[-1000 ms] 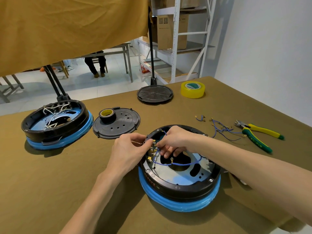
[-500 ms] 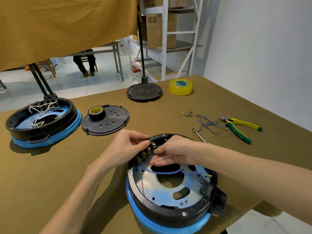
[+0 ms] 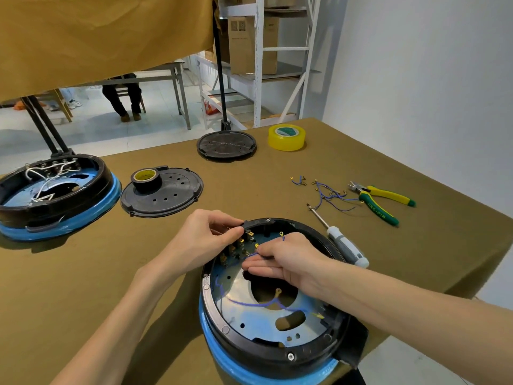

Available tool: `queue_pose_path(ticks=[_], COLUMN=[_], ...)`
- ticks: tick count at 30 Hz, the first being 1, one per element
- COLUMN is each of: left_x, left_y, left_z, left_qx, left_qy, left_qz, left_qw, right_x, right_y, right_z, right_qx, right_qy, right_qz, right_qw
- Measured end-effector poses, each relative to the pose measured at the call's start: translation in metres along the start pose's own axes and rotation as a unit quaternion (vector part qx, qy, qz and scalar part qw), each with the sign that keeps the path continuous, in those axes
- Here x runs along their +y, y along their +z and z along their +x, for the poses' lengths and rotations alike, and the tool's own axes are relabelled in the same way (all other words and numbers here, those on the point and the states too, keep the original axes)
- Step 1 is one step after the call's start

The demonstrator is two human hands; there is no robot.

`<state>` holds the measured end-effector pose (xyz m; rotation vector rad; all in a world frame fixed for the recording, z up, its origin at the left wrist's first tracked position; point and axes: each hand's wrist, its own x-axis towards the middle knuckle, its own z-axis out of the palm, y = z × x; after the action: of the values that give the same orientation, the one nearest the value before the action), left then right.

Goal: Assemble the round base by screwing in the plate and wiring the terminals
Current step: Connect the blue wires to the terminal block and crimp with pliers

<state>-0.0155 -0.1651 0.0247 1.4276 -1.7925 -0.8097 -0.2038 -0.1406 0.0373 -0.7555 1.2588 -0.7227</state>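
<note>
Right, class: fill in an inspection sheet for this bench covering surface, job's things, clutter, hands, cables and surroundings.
Surface: olive cloth-covered table.
Job's things: black round base with blue band at near edge, metal plate inside; grey-handled screwdriver beside it.
Clutter: second wired base, black perforated lid carrying black tape roll, yellow tape roll, green-yellow pliers.
Hands: left hand pinches the base rim; right hand grips a blue wire.
Cables: loose blue wires.
Surroundings: white shelving, seated person.
</note>
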Motion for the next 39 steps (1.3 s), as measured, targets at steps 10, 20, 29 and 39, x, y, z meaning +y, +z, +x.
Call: queue_pose_path(ticks=[10,20,29,39], left_x=[-0.004,-0.003,-0.004,-0.006], left_y=[0.002,0.002,0.001,0.002], left_z=[-0.002,-0.002,-0.003,-0.001], left_qx=[0.008,0.004,-0.001,0.003], left_qy=[0.015,0.009,0.021,0.025], left_qz=[-0.008,-0.010,-0.002,-0.002], left_qw=[1.000,1.000,1.000,1.000], right_x=[-0.007,-0.004,-0.007,-0.011], right_y=[0.004,0.003,0.004,0.006], right_z=[0.006,0.005,0.004,0.005], right_qx=[-0.004,-0.009,-0.003,0.003], right_qy=[0.021,0.005,0.007,0.020], right_qz=[-0.029,-0.027,-0.028,-0.036], right_qw=[0.999,1.000,1.000,0.999])
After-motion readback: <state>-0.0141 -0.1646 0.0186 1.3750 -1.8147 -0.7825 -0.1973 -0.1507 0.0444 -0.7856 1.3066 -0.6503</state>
